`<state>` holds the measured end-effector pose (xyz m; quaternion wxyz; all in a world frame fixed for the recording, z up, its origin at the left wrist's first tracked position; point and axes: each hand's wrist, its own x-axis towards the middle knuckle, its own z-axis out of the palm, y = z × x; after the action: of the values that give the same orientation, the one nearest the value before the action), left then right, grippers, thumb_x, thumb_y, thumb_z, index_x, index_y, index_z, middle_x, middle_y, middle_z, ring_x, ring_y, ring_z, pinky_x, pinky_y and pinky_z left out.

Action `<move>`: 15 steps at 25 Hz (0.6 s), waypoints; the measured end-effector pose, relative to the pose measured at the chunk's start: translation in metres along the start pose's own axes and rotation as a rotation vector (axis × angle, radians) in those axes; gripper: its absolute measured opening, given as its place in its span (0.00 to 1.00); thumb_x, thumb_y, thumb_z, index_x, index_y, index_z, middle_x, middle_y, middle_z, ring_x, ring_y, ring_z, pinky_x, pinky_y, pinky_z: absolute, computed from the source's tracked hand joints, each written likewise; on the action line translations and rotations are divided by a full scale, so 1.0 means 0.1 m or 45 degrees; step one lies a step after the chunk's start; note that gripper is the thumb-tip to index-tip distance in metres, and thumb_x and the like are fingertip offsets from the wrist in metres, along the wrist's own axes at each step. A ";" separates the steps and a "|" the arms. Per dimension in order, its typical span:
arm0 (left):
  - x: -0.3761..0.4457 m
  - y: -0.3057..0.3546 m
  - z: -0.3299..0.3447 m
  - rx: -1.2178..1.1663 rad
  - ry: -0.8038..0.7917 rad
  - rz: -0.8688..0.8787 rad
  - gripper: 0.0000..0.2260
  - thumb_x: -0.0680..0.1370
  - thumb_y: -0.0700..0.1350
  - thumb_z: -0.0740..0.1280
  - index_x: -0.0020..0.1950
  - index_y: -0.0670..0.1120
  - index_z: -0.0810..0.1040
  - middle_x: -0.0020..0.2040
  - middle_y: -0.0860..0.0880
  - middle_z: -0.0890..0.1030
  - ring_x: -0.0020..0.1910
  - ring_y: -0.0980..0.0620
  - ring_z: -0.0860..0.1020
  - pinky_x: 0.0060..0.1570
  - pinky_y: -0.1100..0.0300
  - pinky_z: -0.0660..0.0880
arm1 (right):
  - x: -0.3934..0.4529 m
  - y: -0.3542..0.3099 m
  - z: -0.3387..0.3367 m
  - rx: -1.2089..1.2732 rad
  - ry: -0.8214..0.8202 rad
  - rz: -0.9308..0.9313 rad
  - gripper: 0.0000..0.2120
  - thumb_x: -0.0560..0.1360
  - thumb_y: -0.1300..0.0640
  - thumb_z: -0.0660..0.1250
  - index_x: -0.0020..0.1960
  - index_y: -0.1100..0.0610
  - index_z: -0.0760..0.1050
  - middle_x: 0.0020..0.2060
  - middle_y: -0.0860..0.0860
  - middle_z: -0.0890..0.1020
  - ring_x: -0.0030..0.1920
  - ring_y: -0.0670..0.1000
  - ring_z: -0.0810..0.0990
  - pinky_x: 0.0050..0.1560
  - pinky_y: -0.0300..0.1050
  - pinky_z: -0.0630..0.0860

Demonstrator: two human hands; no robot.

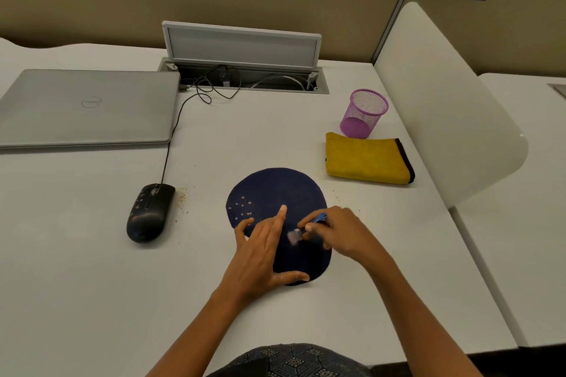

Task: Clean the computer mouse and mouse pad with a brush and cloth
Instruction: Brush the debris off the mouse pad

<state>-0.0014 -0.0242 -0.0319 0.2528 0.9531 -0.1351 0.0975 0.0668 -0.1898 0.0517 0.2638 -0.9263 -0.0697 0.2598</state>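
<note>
Now keep your flat, open left hand [260,249] pinning the round dark-blue fabric mouse pad [277,193] while your right hand [343,231], gripping the small blue-handled brush [307,228], sweeps crumbs outward.

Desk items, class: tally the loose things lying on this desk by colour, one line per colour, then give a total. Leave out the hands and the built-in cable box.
Black: 1, the mouse
Dark blue: 1, the mouse pad
Blue: 1, the brush
Yellow: 1, the cloth
Purple: 1, the mesh cup
Silver: 1, the closed laptop
Total: 6
</note>
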 end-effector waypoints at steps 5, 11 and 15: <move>0.00 0.01 -0.02 -0.003 -0.042 -0.005 0.48 0.67 0.74 0.59 0.76 0.48 0.47 0.62 0.54 0.74 0.65 0.57 0.65 0.66 0.51 0.49 | 0.14 0.12 -0.26 -0.192 0.330 0.297 0.15 0.79 0.51 0.59 0.62 0.55 0.74 0.56 0.56 0.80 0.52 0.56 0.80 0.55 0.46 0.74; 0.01 0.01 -0.01 0.010 -0.054 -0.013 0.46 0.67 0.74 0.59 0.76 0.50 0.47 0.61 0.55 0.76 0.67 0.56 0.61 0.66 0.53 0.46 | 0.20 0.11 -0.20 -0.233 0.346 0.308 0.13 0.79 0.51 0.59 0.59 0.54 0.75 0.55 0.55 0.80 0.52 0.56 0.79 0.53 0.46 0.74; 0.01 0.02 -0.02 0.004 -0.057 0.000 0.45 0.67 0.74 0.59 0.75 0.50 0.49 0.60 0.55 0.76 0.67 0.56 0.61 0.66 0.53 0.47 | 0.24 0.14 -0.25 0.012 0.219 0.087 0.13 0.79 0.52 0.60 0.59 0.54 0.77 0.52 0.55 0.82 0.45 0.53 0.80 0.51 0.45 0.75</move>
<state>-0.0013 -0.0246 -0.0292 0.2483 0.9554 -0.1403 0.0765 0.1004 -0.2069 0.0522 0.2641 -0.9458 -0.0138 0.1885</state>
